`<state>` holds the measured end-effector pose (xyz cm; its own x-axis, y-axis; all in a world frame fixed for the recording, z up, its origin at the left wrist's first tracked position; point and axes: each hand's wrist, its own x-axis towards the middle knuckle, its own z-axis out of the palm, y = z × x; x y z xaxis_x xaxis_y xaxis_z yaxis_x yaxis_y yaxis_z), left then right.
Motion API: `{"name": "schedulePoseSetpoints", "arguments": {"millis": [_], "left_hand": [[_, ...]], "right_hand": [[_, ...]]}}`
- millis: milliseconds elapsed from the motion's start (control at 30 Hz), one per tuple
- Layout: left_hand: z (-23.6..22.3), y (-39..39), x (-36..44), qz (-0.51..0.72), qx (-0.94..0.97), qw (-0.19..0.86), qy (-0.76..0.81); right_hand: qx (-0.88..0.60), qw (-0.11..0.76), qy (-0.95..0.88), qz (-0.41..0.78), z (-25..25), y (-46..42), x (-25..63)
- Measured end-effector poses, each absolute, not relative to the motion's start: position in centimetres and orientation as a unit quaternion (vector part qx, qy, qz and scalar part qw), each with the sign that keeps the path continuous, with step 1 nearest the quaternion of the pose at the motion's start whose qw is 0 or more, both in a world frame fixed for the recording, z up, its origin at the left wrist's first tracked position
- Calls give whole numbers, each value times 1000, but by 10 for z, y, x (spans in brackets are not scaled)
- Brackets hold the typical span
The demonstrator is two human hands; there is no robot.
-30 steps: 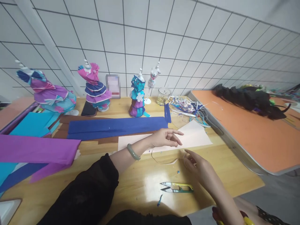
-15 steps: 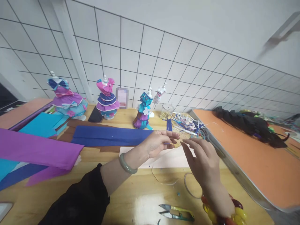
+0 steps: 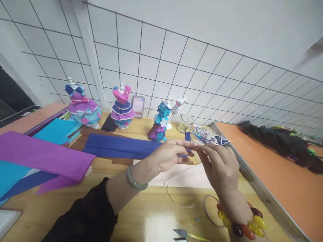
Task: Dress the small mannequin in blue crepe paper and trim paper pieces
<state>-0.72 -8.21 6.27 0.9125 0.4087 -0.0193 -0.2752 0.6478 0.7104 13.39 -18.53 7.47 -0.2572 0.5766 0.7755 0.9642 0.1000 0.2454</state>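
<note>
My left hand [image 3: 168,156], with a jade-coloured bangle at the wrist, is raised over the table, its index finger stretched to the right and the other fingers curled. My right hand [image 3: 220,166] wears a beaded bracelet [image 3: 248,225] and pinches at the left fingertips. A tiny pale speck shows where the fingertips meet, too small to name. Beneath the hands lies a pale pink sheet [image 3: 176,179]. Thread snips [image 3: 186,234] lie at the near edge, cut off by the frame. A thin cord loop [image 3: 205,211] rests near my right wrist.
Small dress forms in crepe-like dresses [image 3: 84,109] line the back, with a bare form [image 3: 178,105], a glass jar [image 3: 185,122] and a heap of thread scraps [image 3: 208,136]. Blue [image 3: 121,146] and purple [image 3: 47,153] strips lie left. An orange table [image 3: 272,174] adjoins right.
My two hands were apart over the table; they have come together, fingertip to fingertip. The right hand rose from the table. The view has tilted up and shifted left.
</note>
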Motion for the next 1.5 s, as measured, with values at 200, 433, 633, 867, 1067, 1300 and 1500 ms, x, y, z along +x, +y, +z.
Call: {"name": "schedulePoseSetpoints", "arguments": {"millis": [200,433,633,867,1067,1300,1500], "left_hand": [[65,-83,-8,192,393,893,109],[65,-82,-10,189,388,896,106],[68,-83,-11,183,390,894,124],[66,-82,-11,164,414,888,117],[66,-83,-12,172,441,875,102],[74,-88,-13,274,636,705,156],[72,-90,-13,331,714,596,159]], "right_hand": [[-556,252,-700,-370,75,-186,137],[-543,254,-706,-377,74,-187,140],[-536,246,-709,-386,77,-189,142],[-543,258,-710,-366,78,-194,142],[-549,282,-712,-336,80,-196,138],[-559,274,-732,-278,86,-196,135],[-545,217,-753,-298,87,-199,135]]}}
